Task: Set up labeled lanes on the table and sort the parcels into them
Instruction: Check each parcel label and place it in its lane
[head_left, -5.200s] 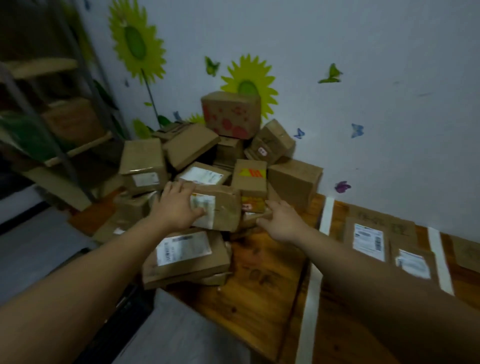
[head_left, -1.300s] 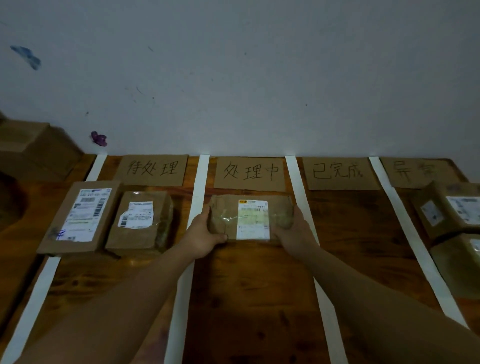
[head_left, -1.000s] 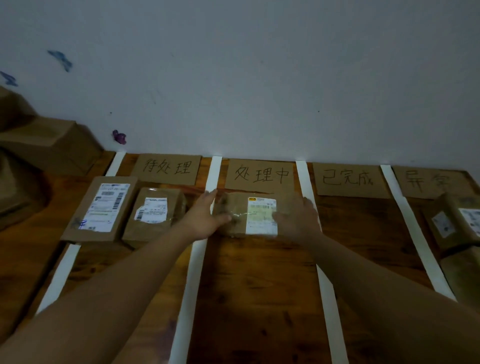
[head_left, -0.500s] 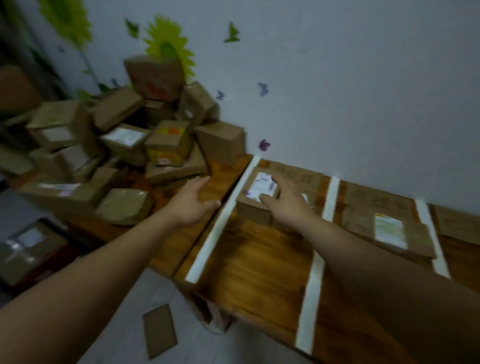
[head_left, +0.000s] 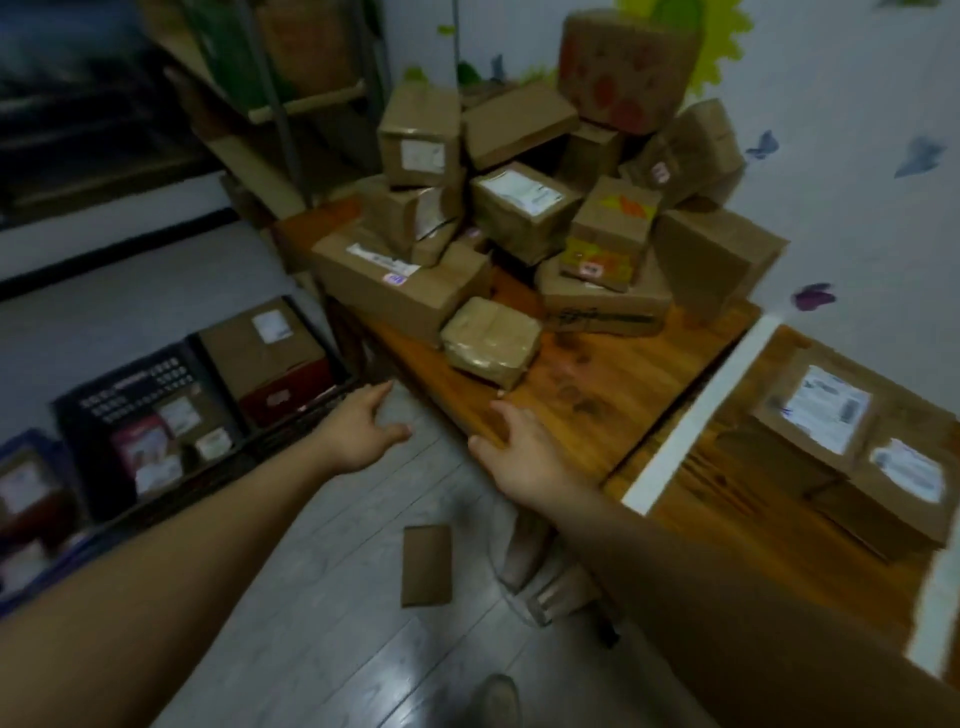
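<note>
- The left hand (head_left: 363, 431) and right hand (head_left: 519, 452) both reach forward with fingers spread and hold nothing. The left is over the floor and the right is at the near edge of the desk (head_left: 613, 374).
- Just beyond them, a small tape-wrapped parcel (head_left: 491, 340) lies on the desk in front of the pile of parcels (head_left: 524, 208) (heaped against the wall).
- Right of a white tape strip (head_left: 696, 410), two labeled parcels (head_left: 810, 410) lie flat in a lane.
- A cardboard piece (head_left: 426, 564) lies on the floor.

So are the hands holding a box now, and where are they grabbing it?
Nothing is held. The left hand and the right hand are both open and empty, short of the tape-wrapped parcel near the table's edge.
</note>
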